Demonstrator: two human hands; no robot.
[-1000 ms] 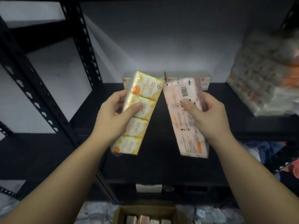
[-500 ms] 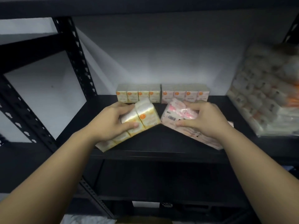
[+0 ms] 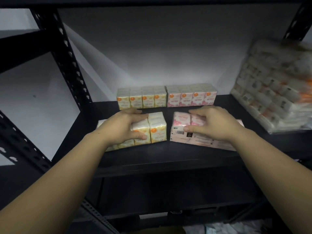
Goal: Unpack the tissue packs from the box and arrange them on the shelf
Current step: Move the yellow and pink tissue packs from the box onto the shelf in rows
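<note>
Black steel shelf (image 3: 168, 154) carries two tissue bundles side by side near its front edge: the left hand (image 3: 124, 128) curls fingers and thumb around the yellow tissue pack (image 3: 157, 130), the right hand (image 3: 213, 126) clamps the pink tissue pack (image 3: 181, 119). Behind them a yellow back-row pack (image 3: 141, 98) and pink back-row pack (image 3: 191, 97) stand against the wall. Blurred wrapped bundles (image 3: 273, 88), apparently more tissue, are stacked at right.
</note>
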